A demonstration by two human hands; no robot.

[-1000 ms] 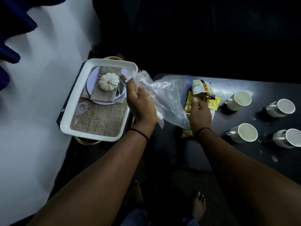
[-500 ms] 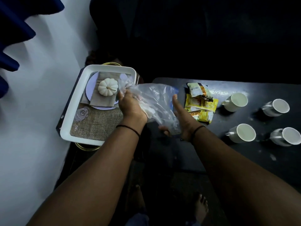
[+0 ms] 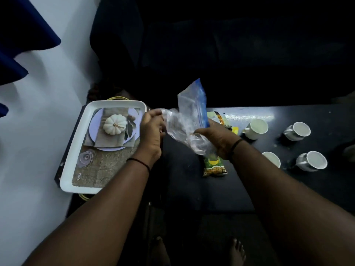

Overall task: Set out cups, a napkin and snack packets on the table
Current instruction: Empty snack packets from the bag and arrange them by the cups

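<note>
- The left hand (image 3: 151,131) and the right hand (image 3: 217,137) both grip a clear plastic bag (image 3: 189,120) (blue strip along its top edge) above the near left end of the dark table (image 3: 288,189).
- Snack packets (image 3: 214,166) lie on the table under the bag.
- Four white cups (image 3: 256,128) stand right of the bag, well apart from it.
- A white tray (image 3: 76,143) sits left of the bag, off the table's edge.

snack packets (image 3: 215,166) partly behind right hand (image 3: 217,139)
</note>
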